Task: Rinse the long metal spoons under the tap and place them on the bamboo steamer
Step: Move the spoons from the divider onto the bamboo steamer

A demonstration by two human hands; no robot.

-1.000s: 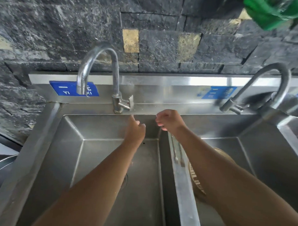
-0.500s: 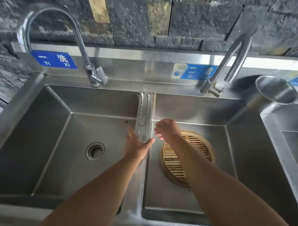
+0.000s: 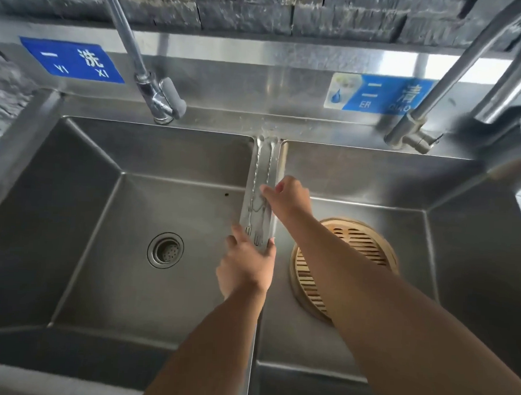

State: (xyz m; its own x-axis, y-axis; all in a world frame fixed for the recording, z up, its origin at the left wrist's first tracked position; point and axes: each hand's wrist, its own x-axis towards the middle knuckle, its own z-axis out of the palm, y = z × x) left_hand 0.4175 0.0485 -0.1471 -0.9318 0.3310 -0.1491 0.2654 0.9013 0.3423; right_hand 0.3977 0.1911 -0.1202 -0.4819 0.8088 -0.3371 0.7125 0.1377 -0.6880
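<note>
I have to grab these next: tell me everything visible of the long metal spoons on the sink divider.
The long metal spoons are two thin, shiny steel pieces with twisted stems, lying flat side by side along the wet sink divider. Their near ends look forked. The left hand rests open at those ends; the right hand touches the stems midway, grip unclear.

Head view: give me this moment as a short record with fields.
spoons: long metal spoons lie on the divider between the basins
left hand: fingers touch their near ends
right hand: fingertips at their stems, grip unclear
steamer: bamboo steamer in the right basin, no spoons seen on it
taps: left tap, right tap, no water seen running
</note>
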